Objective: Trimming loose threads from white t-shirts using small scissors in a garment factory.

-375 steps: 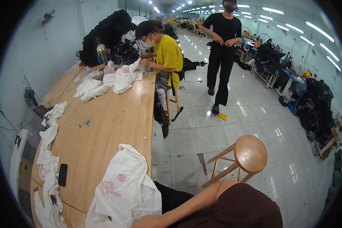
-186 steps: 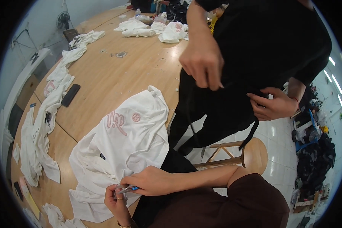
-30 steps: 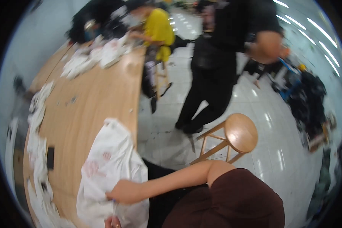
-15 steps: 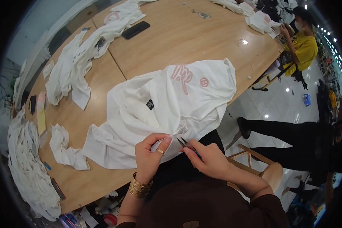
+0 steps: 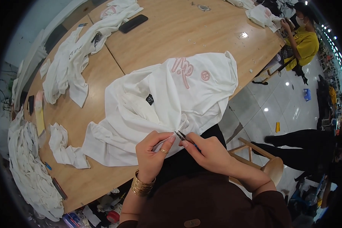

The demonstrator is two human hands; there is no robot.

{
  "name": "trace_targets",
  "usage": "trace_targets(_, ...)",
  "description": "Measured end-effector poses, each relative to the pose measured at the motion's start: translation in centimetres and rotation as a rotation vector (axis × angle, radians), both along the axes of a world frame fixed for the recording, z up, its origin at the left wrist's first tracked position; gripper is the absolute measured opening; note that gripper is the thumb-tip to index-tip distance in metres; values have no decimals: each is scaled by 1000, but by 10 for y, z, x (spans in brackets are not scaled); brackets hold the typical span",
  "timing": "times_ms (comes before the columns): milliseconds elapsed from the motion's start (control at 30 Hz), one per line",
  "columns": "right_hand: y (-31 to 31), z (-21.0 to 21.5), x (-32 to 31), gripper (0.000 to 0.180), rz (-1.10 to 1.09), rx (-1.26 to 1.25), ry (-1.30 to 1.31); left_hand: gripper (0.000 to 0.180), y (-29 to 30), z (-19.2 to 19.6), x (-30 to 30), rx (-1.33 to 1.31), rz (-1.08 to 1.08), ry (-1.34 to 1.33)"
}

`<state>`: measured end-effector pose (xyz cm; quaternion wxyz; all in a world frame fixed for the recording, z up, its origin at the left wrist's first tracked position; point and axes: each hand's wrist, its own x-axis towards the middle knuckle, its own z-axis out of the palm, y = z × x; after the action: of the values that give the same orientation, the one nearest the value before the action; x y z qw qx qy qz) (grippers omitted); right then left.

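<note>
A white garment [image 5: 207,100] with pink raised lettering lies bunched on the table in front of me, a small black label [image 5: 149,99] showing inside its folds. My left hand [image 5: 151,154], with a ring and gold bangles, pinches the garment's near edge between thumb and fingers. In my right hand [image 5: 211,155] are thread snips [image 5: 181,135] with dark blades and a bit of blue at the handle. The blade tips meet the pinched edge, right at my left fingertips. Whether a thread lies between the blades is too small to tell.
More white garments lie at the table's far left [image 5: 66,72], and a white heap [image 5: 28,167] fills the left edge. A black phone [image 5: 133,24] rests beyond. A wooden stool [image 5: 271,169] stands at my right. A person in yellow [image 5: 306,43] sits at the far right.
The snips have moved left, from just beside the pinched edge onto it. My left hand keeps its pinch. At the right, the dark-trousered legs have shifted away from the table.
</note>
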<state>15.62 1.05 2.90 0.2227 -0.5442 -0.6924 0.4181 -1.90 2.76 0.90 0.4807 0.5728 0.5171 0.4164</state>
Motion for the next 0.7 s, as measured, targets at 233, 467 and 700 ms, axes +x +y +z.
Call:
trace_targets(233,5,-1,0,36,-92,-346,352,9,0,2,1,27,-13,42)
trace_targets(467,3,5,3,38,-280,-366,478,11,-3,-2,3,-74,36,-130)
trace_targets(700,0,10,6,36,-107,-443,320,11,-4,2,3,-5,18,17)
